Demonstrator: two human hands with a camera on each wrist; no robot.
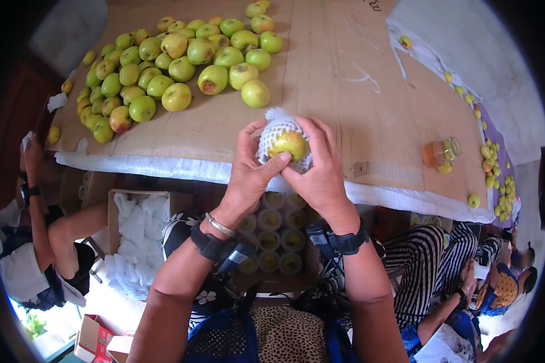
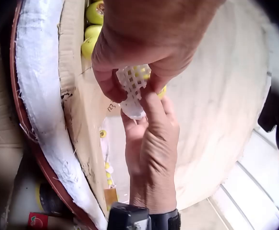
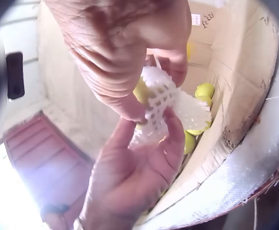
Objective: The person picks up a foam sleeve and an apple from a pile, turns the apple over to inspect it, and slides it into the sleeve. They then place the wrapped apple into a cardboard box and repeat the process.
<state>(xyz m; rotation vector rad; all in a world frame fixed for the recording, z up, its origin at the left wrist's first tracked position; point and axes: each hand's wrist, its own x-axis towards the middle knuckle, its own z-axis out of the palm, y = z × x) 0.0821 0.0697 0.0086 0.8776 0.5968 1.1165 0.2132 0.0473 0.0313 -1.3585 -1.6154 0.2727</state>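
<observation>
A yellow-green apple [image 1: 289, 144] sits partly inside a white foam net [image 1: 278, 126], held above the table's front edge. My left hand [image 1: 248, 172] grips its left side, thumb on the bare face of the fruit. On the other side my right hand [image 1: 323, 169] curls round net and apple, its thumb low near the left thumb. Both wrist views show the net [image 2: 132, 88] [image 3: 161, 103] between the two hands, with the apple mostly covered by fingers and mesh.
Loose apples [image 1: 178, 69] cover the cardboard's [image 1: 369, 121] back left. A jar [image 1: 439, 152] lies at the right. Below are a box of white nets [image 1: 140, 236] and a box of packed apples [image 1: 272, 239]. Other people sit at both sides.
</observation>
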